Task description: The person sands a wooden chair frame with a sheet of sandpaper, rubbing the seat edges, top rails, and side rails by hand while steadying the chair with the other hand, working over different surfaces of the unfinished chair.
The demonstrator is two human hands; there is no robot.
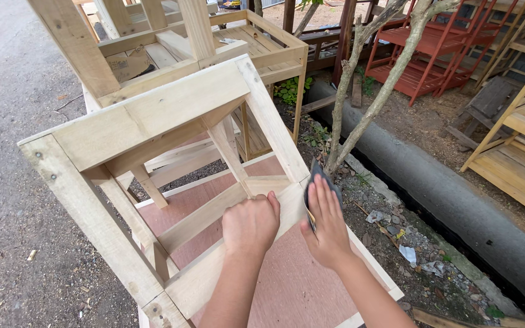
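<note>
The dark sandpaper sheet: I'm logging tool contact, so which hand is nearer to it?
Right. The right hand lies flat on the dark sandpaper sheet, pressing it to the wooden frame. The left hand rests fisted on a rail beside it, not touching.

A flat brown cardboard box (127,64) is seen lying inside the upper wooden frame (153,79). White crumpled wrappers (407,253) are scattered over the gravel.
</note>
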